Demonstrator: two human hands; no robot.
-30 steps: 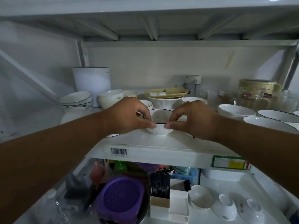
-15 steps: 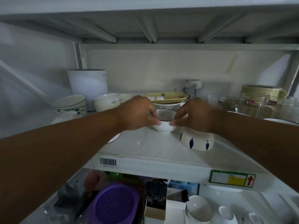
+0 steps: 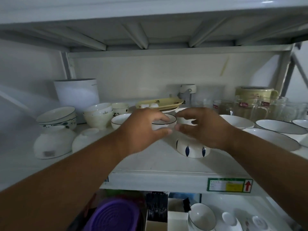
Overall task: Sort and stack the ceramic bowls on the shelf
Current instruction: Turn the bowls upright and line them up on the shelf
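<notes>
blue-petal bowl [image 3: 191, 150]: inverted, shelf [image 3: 150, 164] front, under right wrist | left hand [image 3: 141, 130], right hand [image 3: 203, 127]: fingers loosely spread, holding nothing, flanking black-rimmed bowl [image 3: 165, 123] | black-rimmed bowl: upright, mid-shelf | yellow dish [image 3: 160, 104]: behind

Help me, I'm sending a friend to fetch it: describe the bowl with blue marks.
On the middle shelf, near the front edge, below the right hand, sits an upside-down white bowl. Unlike its plain or dark-rimmed neighbours, it has dark blue leaf-shaped strokes on its side.
</notes>
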